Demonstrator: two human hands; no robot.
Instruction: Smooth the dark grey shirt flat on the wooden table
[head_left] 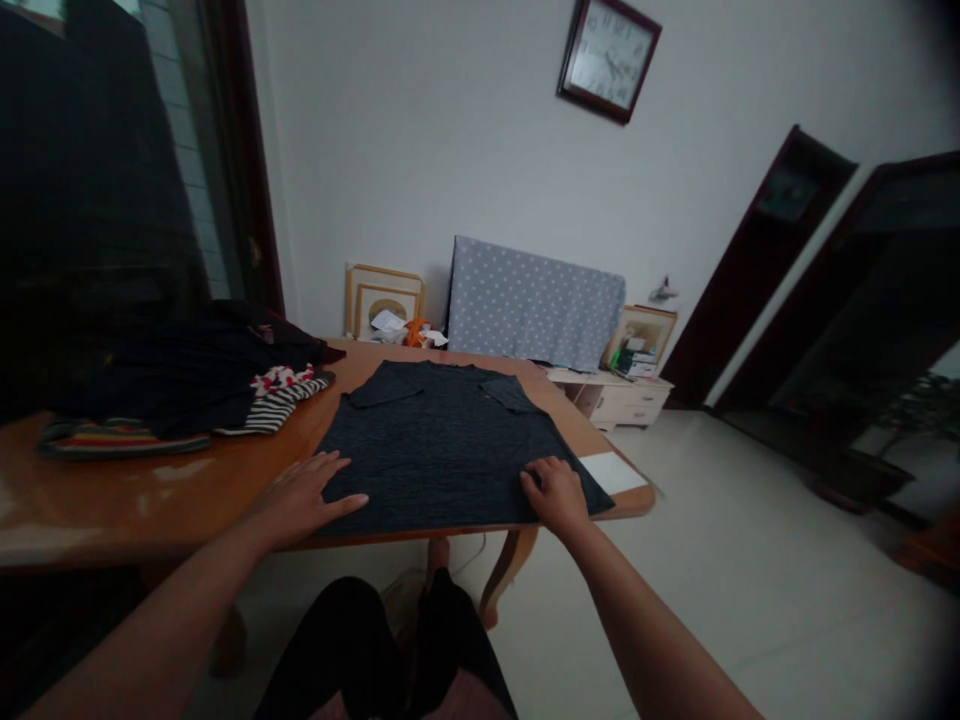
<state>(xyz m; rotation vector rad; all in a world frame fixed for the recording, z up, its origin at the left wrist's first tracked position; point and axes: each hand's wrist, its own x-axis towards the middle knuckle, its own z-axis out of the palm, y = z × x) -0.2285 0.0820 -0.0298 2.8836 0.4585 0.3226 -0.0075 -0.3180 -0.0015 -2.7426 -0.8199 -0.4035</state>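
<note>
A dark grey T-shirt [442, 440] lies spread flat on the brown wooden table [135, 495], hem toward me, both sleeves folded inward at the far end. My left hand [307, 492] rests flat, fingers apart, on the shirt's near left corner. My right hand [555, 492] presses on the near right part of the hem, fingers curled onto the cloth. Neither hand lifts the fabric.
A heap of dark and striped clothes [187, 385] sits on the table's left side. A white sheet [613, 472] lies at the table's right edge. Beyond stand picture frames [382, 298], a dotted covered object [532, 300] and a low white cabinet [619, 395].
</note>
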